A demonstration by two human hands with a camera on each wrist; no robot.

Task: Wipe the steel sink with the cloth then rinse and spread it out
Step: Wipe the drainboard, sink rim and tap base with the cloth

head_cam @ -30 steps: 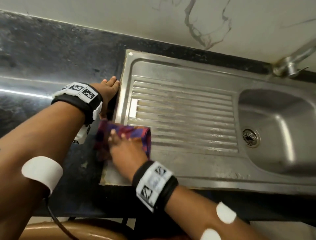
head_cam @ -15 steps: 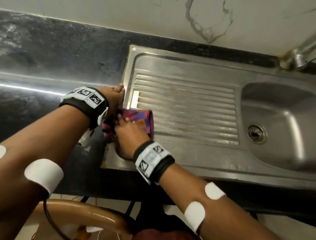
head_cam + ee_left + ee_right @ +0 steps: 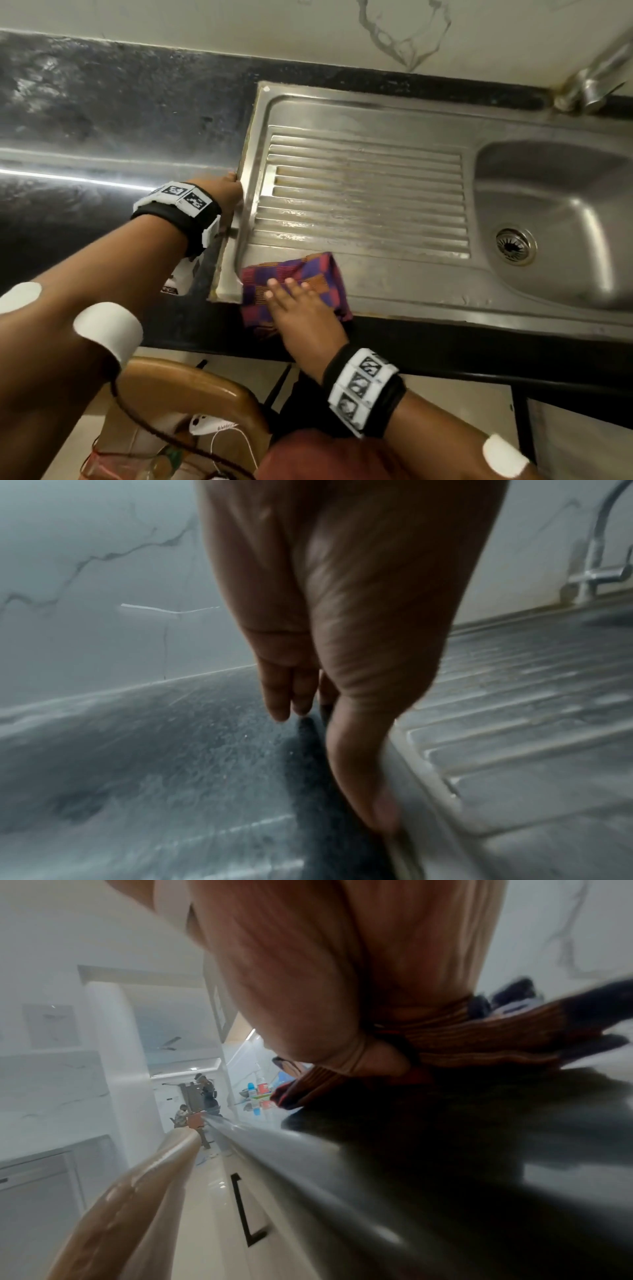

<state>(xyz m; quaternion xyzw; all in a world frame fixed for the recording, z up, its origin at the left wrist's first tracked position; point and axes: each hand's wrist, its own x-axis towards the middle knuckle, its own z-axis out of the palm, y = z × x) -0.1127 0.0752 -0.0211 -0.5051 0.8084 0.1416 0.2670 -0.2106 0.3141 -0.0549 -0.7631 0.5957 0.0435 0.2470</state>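
Steel sink drainboard: my right hand presses flat on the purple checked cloth at its near-left corner; my left hand, fingers straight, rests against the sink's left rim.

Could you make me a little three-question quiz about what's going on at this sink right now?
1. True or false: the cloth lies in the basin.
2. Which hand presses the cloth: A left, B right?
3. Fill in: the left hand rests at the sink's ___ edge.

Key: 1 false, it lies on the drainboard's front corner. 2 B, the right hand. 3 left.
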